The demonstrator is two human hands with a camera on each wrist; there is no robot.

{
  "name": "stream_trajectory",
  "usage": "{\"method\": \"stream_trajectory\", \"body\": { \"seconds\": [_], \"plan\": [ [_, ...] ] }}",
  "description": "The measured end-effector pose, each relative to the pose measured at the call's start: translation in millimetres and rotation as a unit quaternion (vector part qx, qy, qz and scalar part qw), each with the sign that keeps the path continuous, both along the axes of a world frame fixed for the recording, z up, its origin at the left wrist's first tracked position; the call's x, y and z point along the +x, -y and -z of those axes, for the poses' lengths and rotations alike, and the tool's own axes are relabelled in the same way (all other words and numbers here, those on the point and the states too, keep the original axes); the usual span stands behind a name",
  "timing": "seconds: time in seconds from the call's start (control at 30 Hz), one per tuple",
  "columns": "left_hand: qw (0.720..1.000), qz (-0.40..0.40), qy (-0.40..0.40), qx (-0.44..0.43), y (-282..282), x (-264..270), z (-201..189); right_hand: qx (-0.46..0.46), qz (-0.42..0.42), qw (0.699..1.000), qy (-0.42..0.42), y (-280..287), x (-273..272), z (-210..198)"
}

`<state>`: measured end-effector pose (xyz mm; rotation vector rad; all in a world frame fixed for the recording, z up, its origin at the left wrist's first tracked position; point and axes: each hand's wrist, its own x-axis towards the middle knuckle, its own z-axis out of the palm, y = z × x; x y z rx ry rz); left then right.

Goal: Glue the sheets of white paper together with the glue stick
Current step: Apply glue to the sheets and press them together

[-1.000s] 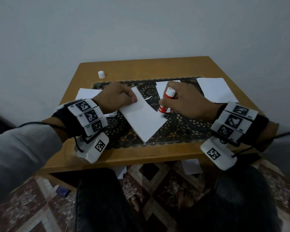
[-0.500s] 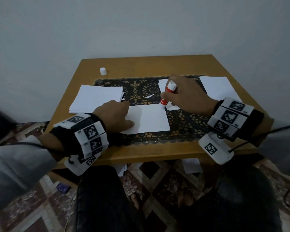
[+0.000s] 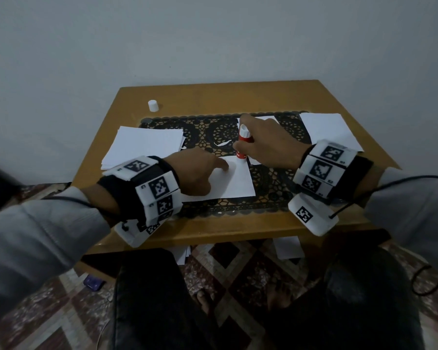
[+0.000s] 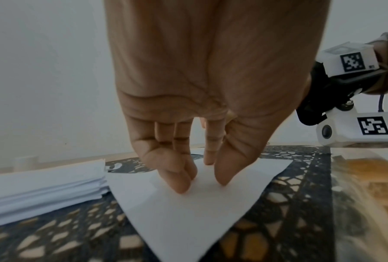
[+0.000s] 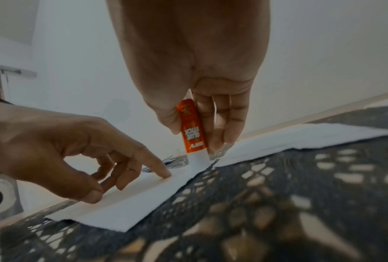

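Observation:
A white sheet (image 3: pixel 234 183) lies flat on the black lace mat (image 3: pixel 213 127) in the middle of the table. My left hand (image 3: pixel 214 176) presses on the sheet's left part with the index fingertip and thumb; the left wrist view shows those fingertips (image 4: pixel 182 186) on the paper (image 4: pixel 188 221). My right hand (image 3: pixel 242 147) grips the orange-red glue stick (image 3: pixel 243 141) nearly upright. Its white tip touches the sheet's far right corner. In the right wrist view the glue stick (image 5: pixel 192 127) stands tip-down on the sheet (image 5: pixel 143 200), just beyond my left hand (image 5: pixel 130 179).
A stack of white sheets (image 3: pixel 144 145) lies at the left, more sheets (image 3: pixel 326 130) at the right, and one (image 3: pixel 262 120) under my right hand. The white cap (image 3: pixel 152 105) stands at the back left of the wooden table (image 3: pixel 213 97). A paper scrap (image 3: pixel 224 143) lies on the mat.
My left hand has turned the sheet from slanted to square with the table edge and come nearer to me. The glue stick has shifted from the sheet's right edge to its far right corner.

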<state>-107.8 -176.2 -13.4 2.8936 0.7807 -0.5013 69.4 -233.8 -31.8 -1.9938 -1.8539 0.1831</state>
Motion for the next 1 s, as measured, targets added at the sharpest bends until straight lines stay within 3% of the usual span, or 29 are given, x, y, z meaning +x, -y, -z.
{"method": "stream_trajectory", "body": {
  "seconds": [0.57,0.7,0.83,1.0],
  "plan": [
    [0.999,0.011,0.031,0.018,-3,-5,14,-0.085,-0.091,0.992,-0.027,64,-28,-21],
    [0.999,0.023,0.019,-0.017,-10,-7,12,0.004,-0.036,0.994,-0.102,44,0,-45],
    [0.998,0.028,0.005,-0.051,-15,-6,11,0.051,0.057,0.975,-0.209,3,41,-49],
    [0.998,0.035,-0.003,-0.057,-21,-1,12,0.04,0.111,0.977,-0.176,-64,72,-35]
  ]
}}
